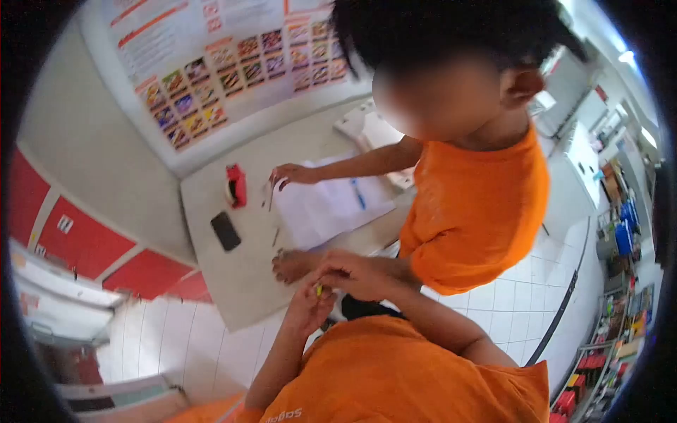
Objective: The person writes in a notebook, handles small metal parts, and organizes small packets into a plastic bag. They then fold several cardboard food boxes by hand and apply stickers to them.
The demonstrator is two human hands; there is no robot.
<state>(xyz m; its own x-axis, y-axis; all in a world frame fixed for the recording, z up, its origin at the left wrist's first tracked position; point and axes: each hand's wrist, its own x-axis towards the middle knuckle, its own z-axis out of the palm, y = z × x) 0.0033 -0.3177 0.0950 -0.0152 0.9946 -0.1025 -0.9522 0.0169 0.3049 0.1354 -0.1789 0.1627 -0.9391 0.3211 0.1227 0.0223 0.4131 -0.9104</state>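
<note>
My left hand [311,308] and my right hand [356,276] meet in front of my body, near the table's front edge. A small yellow thing [319,290] shows between their fingers; its kind is too small to make out. My left hand's fingers are closed around it from below, and my right hand's curled fingers pinch at it from above. Just beyond, a co-worker's hand [290,267] rests by the table edge. The co-worker's other hand [293,175] is over white paper sheets [317,211], near a thin dark rod [271,199].
On the table [204,190] lie a black phone [226,231], a red tape dispenser [235,186], another thin rod [276,236] and a blue pen-like item [359,194]. A co-worker in an orange shirt [479,204] stands at the right. Shelves [599,366] line the far right.
</note>
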